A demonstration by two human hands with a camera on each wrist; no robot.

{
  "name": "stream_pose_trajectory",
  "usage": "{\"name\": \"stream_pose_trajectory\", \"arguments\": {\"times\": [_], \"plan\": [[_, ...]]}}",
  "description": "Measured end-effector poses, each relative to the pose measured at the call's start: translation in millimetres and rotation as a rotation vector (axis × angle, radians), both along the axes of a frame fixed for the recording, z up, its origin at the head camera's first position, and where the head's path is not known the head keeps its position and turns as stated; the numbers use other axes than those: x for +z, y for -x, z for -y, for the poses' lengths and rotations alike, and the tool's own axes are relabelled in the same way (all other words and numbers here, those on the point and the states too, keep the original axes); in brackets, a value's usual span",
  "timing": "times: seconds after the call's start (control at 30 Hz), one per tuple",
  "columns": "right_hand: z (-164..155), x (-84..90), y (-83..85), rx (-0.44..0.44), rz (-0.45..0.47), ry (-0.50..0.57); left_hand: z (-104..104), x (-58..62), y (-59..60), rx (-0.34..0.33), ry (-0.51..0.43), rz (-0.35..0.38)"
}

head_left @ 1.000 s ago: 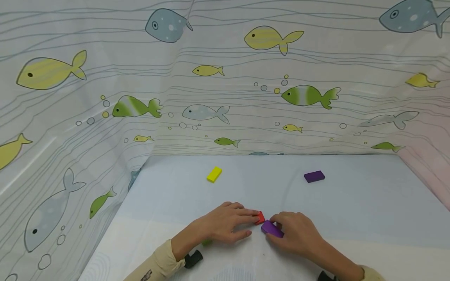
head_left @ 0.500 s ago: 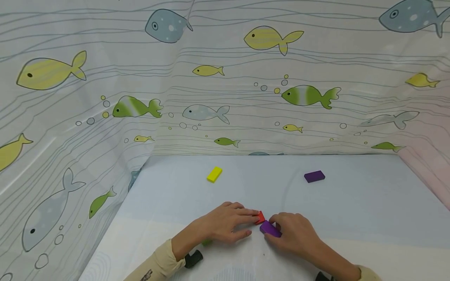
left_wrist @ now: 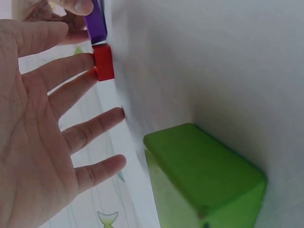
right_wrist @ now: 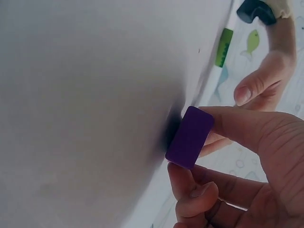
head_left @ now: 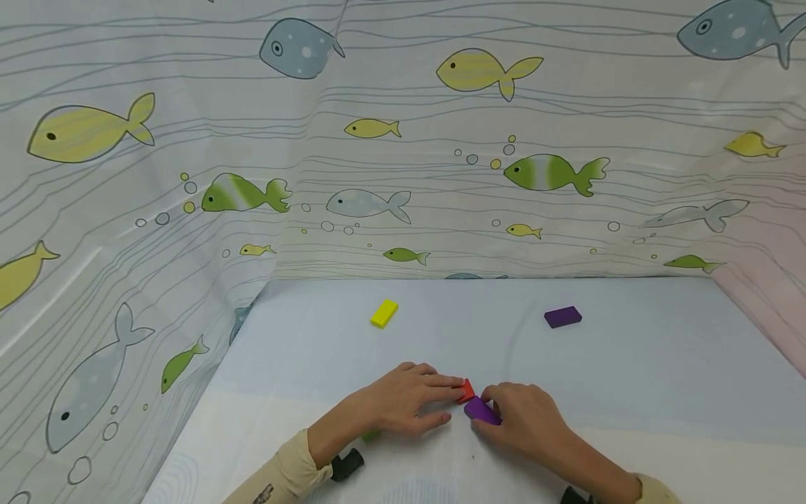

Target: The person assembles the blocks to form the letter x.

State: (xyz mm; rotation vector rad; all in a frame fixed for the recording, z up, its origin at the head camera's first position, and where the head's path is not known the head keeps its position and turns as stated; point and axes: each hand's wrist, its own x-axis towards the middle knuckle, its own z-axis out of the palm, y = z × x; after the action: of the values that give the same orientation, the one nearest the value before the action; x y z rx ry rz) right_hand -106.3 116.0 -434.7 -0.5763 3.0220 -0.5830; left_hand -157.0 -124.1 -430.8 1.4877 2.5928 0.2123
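Observation:
My right hand (head_left: 529, 420) pinches a purple rectangular block (head_left: 482, 411) between thumb and fingers, low over the table; the right wrist view shows one face of this purple block (right_wrist: 190, 137). Its near end meets, or almost meets, a small red block (head_left: 467, 390). With fingers stretched out, my left hand (head_left: 406, 399) touches the red block with two fingertips, as the left wrist view shows on the red block (left_wrist: 104, 62). A green block (left_wrist: 204, 175) lies under the left wrist, mostly hidden in the head view.
A yellow block (head_left: 384, 313) lies at the back left of the white table (head_left: 441, 336). Another, darker purple block (head_left: 563, 317) lies at the back right. Behind the table hangs a fish-patterned curtain (head_left: 403, 161).
My right hand has shifted slightly left with the purple block, bringing it closer under the red block. The left hand and the red block have stayed in place.

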Motion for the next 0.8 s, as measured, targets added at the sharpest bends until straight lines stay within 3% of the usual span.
{"name": "stream_pose_trajectory", "arguments": {"times": [0.8], "plan": [[12,4.4,0.6,-0.048,0.081,0.015,-1,3.1,0.2,-0.001,0.002,0.008]]}}
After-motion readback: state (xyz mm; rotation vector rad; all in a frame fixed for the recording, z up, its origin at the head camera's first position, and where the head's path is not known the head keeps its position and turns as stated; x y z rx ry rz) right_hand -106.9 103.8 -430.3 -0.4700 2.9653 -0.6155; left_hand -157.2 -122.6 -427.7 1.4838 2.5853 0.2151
